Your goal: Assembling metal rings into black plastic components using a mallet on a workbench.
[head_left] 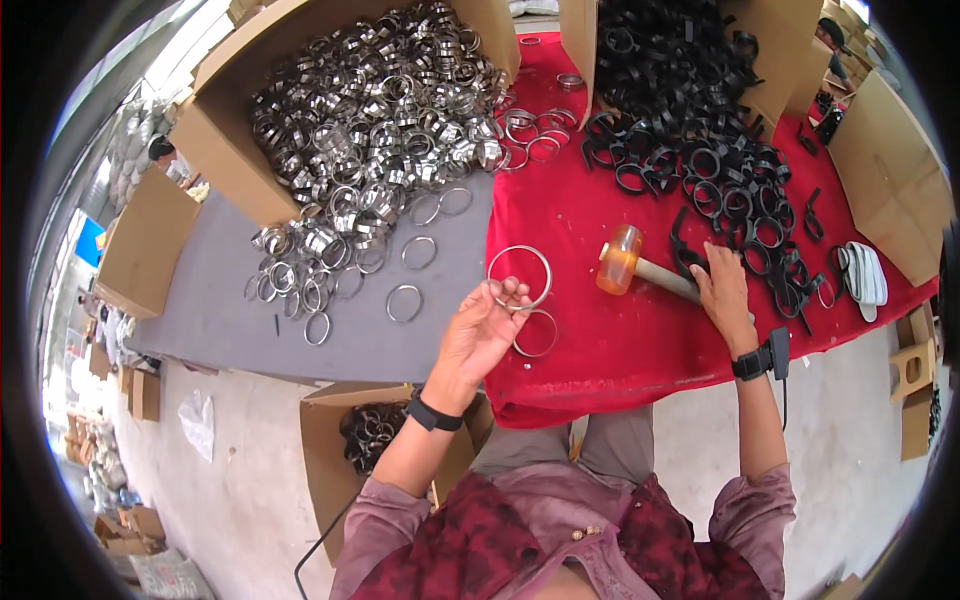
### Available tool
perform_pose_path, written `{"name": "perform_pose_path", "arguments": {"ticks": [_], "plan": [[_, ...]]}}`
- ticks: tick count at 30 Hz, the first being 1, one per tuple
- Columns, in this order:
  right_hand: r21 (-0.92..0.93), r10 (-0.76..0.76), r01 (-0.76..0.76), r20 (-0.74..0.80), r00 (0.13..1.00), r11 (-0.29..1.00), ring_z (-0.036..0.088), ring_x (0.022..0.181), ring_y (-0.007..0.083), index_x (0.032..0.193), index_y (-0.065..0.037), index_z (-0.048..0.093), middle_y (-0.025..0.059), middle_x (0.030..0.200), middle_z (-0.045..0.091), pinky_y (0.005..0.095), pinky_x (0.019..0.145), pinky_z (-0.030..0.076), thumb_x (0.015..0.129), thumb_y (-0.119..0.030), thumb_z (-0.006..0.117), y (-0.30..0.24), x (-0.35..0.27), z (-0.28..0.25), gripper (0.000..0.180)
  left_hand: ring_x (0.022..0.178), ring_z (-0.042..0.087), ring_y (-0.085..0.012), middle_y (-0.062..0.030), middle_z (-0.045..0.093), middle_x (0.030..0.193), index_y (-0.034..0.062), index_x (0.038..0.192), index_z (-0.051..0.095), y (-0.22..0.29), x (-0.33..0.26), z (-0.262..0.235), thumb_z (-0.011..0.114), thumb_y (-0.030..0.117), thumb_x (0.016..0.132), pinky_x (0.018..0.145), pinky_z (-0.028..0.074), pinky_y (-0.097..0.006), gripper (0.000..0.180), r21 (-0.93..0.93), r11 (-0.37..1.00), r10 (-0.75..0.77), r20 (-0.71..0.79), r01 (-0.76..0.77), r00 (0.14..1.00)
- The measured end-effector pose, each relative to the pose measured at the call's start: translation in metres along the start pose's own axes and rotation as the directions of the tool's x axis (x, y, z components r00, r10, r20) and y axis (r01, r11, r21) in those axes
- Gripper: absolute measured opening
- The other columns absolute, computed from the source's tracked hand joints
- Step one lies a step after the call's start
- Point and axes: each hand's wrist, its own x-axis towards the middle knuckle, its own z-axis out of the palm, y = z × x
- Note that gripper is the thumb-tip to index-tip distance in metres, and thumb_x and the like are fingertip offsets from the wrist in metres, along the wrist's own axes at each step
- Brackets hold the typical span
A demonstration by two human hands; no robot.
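A thin silver metal ring (519,277) is held up just above the desk (230,310), at the seam where the grey cover meets the red cloth (600,360), pinched at its lower edge by the fingertips of the left hand (482,335); the palm faces up and the fingers curl lightly, probably so the whole loop stays open to view. A second ring (535,334) lies flat on the red cloth just beside that hand. The right hand (722,290) lies palm down, fingers loosely spread, on the wooden handle of a mallet (640,266) whose orange head rests on the cloth; whether it actually grips the handle I cannot tell. Its fingertips reach the edge of a heap of black clamps (720,190) that spills from a tipped cardboard box (780,50), seemingly laid on its side to keep parts within reach. On the left, a similar box (230,150) pours out shiny silver rings (390,110) across the grey surface. White gloves (863,275) lie well to the right.
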Motion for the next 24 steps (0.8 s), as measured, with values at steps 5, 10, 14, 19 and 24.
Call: {"name": "perform_pose_path", "arguments": {"ticks": [5,10,14,19,24], "plan": [[0.239,0.044,-0.066,0.096,0.994,0.969,0.063,0.096,0.0385,0.113,0.003,0.068,0.0181,0.11,0.062,0.0446,0.082,0.05,0.093,-0.026,0.069,0.018,-0.008,0.008,0.035,0.115,0.058,-0.0283,-0.0104,0.064,0.111,0.0029,0.098,0.067,-0.019,-0.012,0.011,0.073,0.016,0.094,0.104,0.05,-0.041,0.015,-0.043,0.999,-0.017,-0.005,0.017,1.0],[0.302,0.114,-0.157,0.155,0.981,0.94,0.064,0.097,0.0358,0.108,0.001,0.07,0.0165,0.107,0.062,0.0428,0.082,0.05,0.092,-0.024,0.069,0.018,-0.005,0.011,0.03,0.112,0.06,-0.0263,-0.0101,0.064,0.11,0.0017,0.099,0.067,-0.031,-0.023,0.018,0.071,0.015,0.095,0.102,0.052,-0.038,0.014,0.008,0.999,-0.035,-0.066,0.036,0.997],[0.326,0.059,-0.082,0.079,0.995,0.942,0.064,0.098,0.0342,0.099,0.0,0.073,0.015,0.104,0.062,0.0432,0.083,0.05,0.089,-0.022,0.072,0.026,-0.006,0.02,0.024,0.111,0.062,-0.0257,-0.0093,0.065,0.109,0.0019,0.098,0.067,-0.042,-0.028,0.021,0.071,0.016,0.095,0.102,0.052,-0.037,0.014,0.053,0.998,-0.032,-0.082,0.037,0.996],[0.298,0.077,-0.105,0.105,0.991,0.949,0.063,0.1,0.0339,0.09,0.001,0.073,0.0148,0.105,0.063,0.0439,0.083,0.05,0.086,-0.019,0.073,0.031,-0.004,0.025,0.02,0.104,0.065,-0.022,-0.007,0.07,0.105,0.0065,0.094,0.071,-0.049,-0.036,0.025,0.071,0.011,0.095,0.098,0.053,-0.037,0.005,0.191,0.982,0.002,-0.053,0.008,0.999],[0.303,0.081,-0.096,0.062,0.995,0.948,0.064,0.095,0.0353,0.086,0.003,0.071,0.0183,0.102,0.064,0.0445,0.08,0.05,0.086,-0.016,0.073,0.031,-0.008,0.026,0.019,0.104,0.065,-0.0216,-0.0092,0.068,0.107,0.0034,0.096,0.07,-0.055,-0.047,0.026,0.069,0.006,0.096,0.096,0.053,-0.039,0.003,0.521,0.841,0.122,0.077,-0.144,0.99]]}}
